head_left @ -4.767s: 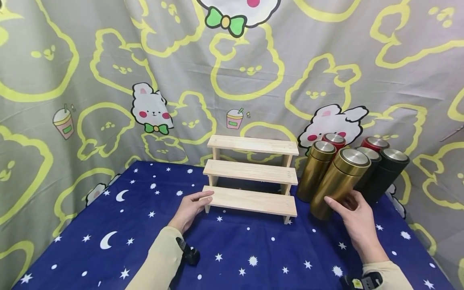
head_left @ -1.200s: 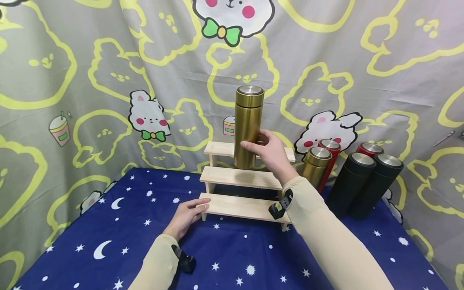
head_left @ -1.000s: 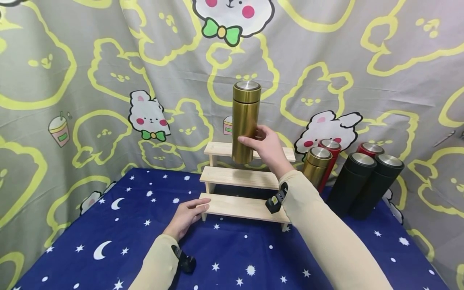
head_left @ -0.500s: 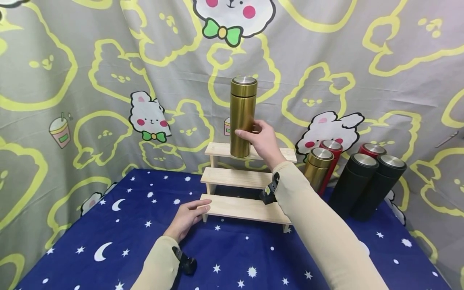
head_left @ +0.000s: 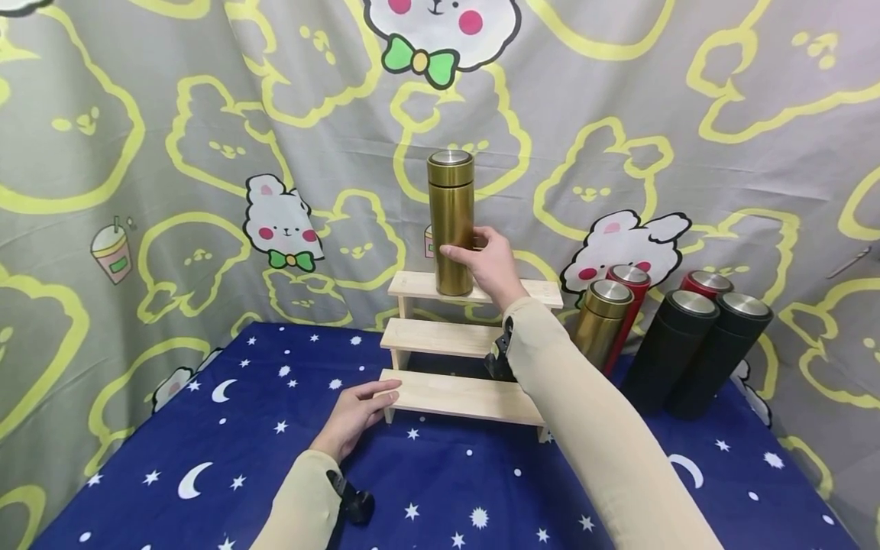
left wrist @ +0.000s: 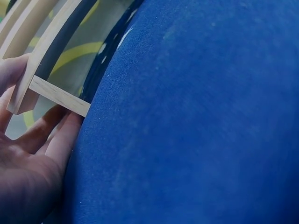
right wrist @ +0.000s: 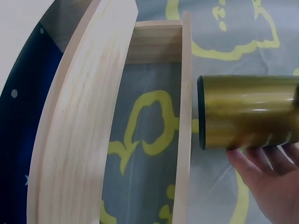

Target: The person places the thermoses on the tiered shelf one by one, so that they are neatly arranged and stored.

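Note:
My right hand (head_left: 491, 263) grips an upright gold thermos (head_left: 451, 221) with a steel-topped lid, thumb on the near side. In the head view its base overlaps the top step of a three-step wooden display stand (head_left: 474, 397). The right wrist view shows a narrow gap between the thermos's dark base rim and that top board (right wrist: 185, 116). My left hand (head_left: 354, 412) holds the left end of the lowest step. In the left wrist view the thumb lies on the board and the fingers (left wrist: 63, 140) reach around the leg below it.
Right of the stand, several more thermoses stand close together: a gold one (head_left: 600, 328), two red ones at the back, and two black ones (head_left: 670, 351) in front. A blue star-and-moon cloth (head_left: 261, 458) covers the table. A patterned curtain (head_left: 344, 153) hangs behind.
My right hand took the front gold thermos from the group, carried it left over the stand, then shifted it slightly further left and down at the top step. The left hand keeps its place.

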Demonstrator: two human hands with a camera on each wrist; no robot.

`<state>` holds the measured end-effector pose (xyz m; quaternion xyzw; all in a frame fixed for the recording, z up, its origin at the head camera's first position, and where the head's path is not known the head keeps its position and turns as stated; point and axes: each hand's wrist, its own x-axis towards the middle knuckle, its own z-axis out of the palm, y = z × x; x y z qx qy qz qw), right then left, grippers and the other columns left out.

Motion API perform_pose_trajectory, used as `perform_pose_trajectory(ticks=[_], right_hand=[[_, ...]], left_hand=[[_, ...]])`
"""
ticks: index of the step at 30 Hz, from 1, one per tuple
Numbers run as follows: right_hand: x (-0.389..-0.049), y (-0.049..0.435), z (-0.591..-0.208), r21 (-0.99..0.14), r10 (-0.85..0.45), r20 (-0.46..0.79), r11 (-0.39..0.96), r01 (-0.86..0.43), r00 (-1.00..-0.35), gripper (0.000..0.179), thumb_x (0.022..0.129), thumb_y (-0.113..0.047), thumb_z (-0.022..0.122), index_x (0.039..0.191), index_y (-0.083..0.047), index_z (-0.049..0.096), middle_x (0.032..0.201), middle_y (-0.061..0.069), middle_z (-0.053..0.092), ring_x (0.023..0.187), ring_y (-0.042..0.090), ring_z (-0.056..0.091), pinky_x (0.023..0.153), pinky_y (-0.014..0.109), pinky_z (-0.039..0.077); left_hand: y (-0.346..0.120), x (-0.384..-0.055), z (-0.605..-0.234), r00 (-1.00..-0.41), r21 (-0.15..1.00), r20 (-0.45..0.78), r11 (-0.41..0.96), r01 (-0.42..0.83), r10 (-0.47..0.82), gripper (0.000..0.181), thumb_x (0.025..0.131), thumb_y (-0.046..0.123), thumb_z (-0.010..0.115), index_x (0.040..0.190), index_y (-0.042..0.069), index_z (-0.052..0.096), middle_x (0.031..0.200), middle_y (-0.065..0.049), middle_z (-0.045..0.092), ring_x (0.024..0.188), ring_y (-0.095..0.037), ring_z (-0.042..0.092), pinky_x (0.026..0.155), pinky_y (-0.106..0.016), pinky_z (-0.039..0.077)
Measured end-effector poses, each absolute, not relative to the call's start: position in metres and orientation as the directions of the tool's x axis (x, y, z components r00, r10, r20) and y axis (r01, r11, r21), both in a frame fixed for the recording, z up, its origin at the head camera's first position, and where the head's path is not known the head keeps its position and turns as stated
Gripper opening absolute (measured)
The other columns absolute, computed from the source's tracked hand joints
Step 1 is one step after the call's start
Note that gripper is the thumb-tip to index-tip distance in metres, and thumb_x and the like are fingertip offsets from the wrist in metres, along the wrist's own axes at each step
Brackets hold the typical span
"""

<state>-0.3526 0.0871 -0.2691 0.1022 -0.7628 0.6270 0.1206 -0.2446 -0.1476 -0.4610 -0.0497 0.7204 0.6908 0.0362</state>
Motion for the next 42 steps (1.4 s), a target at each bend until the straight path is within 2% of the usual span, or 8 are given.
perform_pose_trajectory(ticks=[12,26,34,42], right_hand=[[-0.362,0.085,-0.274,-0.946,-0.005,0.277,0.172,-0.274,-0.961,0.066,0.083,-0.025,0.081,0.135,0.002,0.05,0.122,0.016,0.058,0.111,0.028,0.057,0.097,0.039,0.046],[-0.357,0.093,-0.274,-0.934,-0.052,0.298,0.19,-0.302,-0.953,0.072,0.086,-0.023,0.078,0.143,0.001,0.042,0.134,0.017,0.052,0.122,0.028,0.051,0.101,0.036,0.043],[-0.334,0.112,-0.278,-0.881,-0.033,0.332,0.345,-0.323,-0.943,0.075,0.088,-0.033,0.075,0.146,-0.001,0.039,0.142,0.014,0.046,0.132,0.026,0.042,0.108,0.038,0.036],[-0.303,0.125,-0.281,-0.857,-0.058,0.394,0.337,-0.389,-0.917,0.068,0.089,-0.029,0.075,0.14,0.003,0.044,0.137,0.018,0.052,0.127,0.027,0.047,0.109,0.038,0.036]], left_hand=[[-0.148,-0.245,-0.462,-0.993,0.993,-0.117,0.016,-0.118,-0.013,0.033,0.087,0.018,0.077,0.117,0.006,0.073,0.137,-0.017,0.053,0.112,-0.026,0.06,0.097,-0.044,0.048],[-0.151,-0.245,-0.465,-0.993,0.993,-0.117,0.012,-0.117,-0.01,0.033,0.086,0.019,0.078,0.116,0.007,0.073,0.137,-0.017,0.054,0.112,-0.026,0.061,0.094,-0.04,0.05],[-0.148,-0.246,-0.463,-0.995,0.995,-0.102,0.007,-0.102,0.014,0.033,0.088,0.019,0.076,0.118,0.005,0.072,0.137,-0.018,0.053,0.114,-0.026,0.059,0.096,-0.042,0.048],[-0.15,-0.245,-0.463,-0.994,0.993,-0.114,0.012,-0.114,0.003,0.033,0.088,0.018,0.076,0.118,0.006,0.072,0.136,-0.016,0.055,0.111,-0.025,0.061,0.096,-0.041,0.049]])
